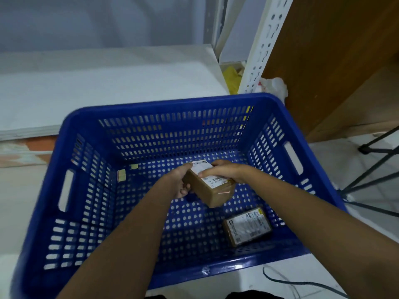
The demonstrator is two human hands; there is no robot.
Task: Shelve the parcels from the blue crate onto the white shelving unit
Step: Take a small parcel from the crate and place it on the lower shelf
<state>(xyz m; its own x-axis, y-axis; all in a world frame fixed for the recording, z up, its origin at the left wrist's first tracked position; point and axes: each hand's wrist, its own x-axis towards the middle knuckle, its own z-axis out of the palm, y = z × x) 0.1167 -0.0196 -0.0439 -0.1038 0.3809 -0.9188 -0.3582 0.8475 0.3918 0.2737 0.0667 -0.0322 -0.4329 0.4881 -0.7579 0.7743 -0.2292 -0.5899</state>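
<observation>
Nearest, a small labelled parcel (247, 227) lies flat on the floor of the blue crate (64, 130), by its near right corner. Further in, above the crate floor, the left hand (180, 183) and right hand (222, 172) both grip a brown labelled box (208, 189), fingers curled round its ends. Beyond the crate's far rim stands the white shelving unit (108, 83)

Blue perforated crate (71, 130), brown white-labelled parcels (212, 194)
</observation>
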